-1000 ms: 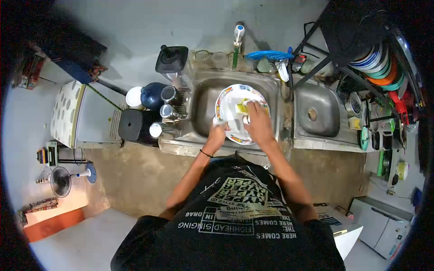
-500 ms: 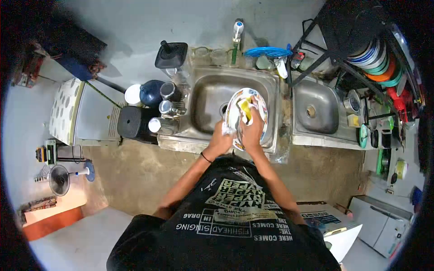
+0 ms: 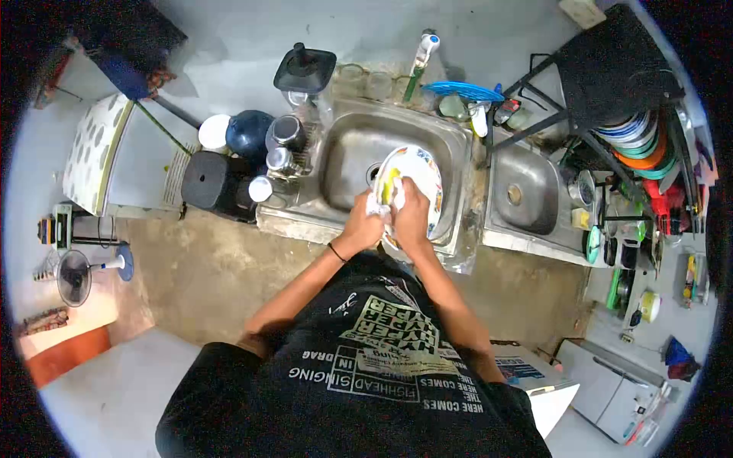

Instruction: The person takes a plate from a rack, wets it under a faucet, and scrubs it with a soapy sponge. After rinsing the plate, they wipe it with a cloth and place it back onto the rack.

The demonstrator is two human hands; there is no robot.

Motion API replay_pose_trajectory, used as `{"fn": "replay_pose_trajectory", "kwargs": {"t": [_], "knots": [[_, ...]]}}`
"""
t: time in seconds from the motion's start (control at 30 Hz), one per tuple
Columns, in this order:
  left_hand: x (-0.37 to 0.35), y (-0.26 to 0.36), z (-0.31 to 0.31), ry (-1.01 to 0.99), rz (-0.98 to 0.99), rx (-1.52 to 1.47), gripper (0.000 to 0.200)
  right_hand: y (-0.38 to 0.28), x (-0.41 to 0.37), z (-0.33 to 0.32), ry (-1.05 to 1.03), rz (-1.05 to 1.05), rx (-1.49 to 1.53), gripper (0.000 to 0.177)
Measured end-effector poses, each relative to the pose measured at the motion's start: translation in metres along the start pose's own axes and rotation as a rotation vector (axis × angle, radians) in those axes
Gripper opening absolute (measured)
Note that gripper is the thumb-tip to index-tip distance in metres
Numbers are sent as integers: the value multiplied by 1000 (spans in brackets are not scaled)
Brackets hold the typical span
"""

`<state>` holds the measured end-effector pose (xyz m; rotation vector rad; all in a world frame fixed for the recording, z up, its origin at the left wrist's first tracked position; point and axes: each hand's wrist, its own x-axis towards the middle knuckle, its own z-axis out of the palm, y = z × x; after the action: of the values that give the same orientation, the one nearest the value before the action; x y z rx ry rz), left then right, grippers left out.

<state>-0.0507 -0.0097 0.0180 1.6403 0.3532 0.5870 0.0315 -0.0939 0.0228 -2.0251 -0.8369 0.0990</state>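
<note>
The steel sink (image 3: pixel 355 164) is taking up the middle of the counter, with a second basin (image 3: pixel 527 191) lying just to its right and a tap (image 3: pixel 424 49) standing behind it. A patterned plate (image 3: pixel 424 174) is being held tilted on edge over the sink, near its front rim. The left hand (image 3: pixel 365 225) is gripping the plate's lower left edge, fingers curled around the rim. The right hand (image 3: pixel 411 212) is pressing against the plate's face, fingers closed on a yellow sponge (image 3: pixel 387 185). The plate is looking stiff, fairly light and breakable, and probably slick with water and soap, so the rim is offering the surest hold, thumb on one face and fingers behind. The sponge is looking soft and squashable.
</note>
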Motion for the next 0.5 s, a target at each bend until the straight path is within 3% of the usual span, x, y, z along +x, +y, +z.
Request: {"fn": "replay_pose_trajectory", "kwargs": {"t": [0.1,0.17,0.23,0.27,0.3,0.37,0.4,0.5], "knots": [[0,-26,-18,-33,-194,-44,21,-3,-4,3,-121,-68,-54,32],[-1,-47,-26,-27,-106,1,24,11,-6,4,-240,-59,-63,31],[-1,-48,-30,11,180,410,25,-1,2,-6,-230,-61,-190,29],[-4,-45,-32,34,319,610,25,-3,4,-11,-117,-124,-151,29],[9,-35,-38,-97,16,202,27,-15,5,-15,-29,-53,-187,31],[12,-34,-52,-253,176,602,27,-17,13,-13,176,-159,-209,34],[15,-37,-51,-117,270,466,22,-30,13,-12,259,-168,-154,36],[16,-38,-63,-59,412,586,18,-41,2,-1,207,-119,-66,40]]}}
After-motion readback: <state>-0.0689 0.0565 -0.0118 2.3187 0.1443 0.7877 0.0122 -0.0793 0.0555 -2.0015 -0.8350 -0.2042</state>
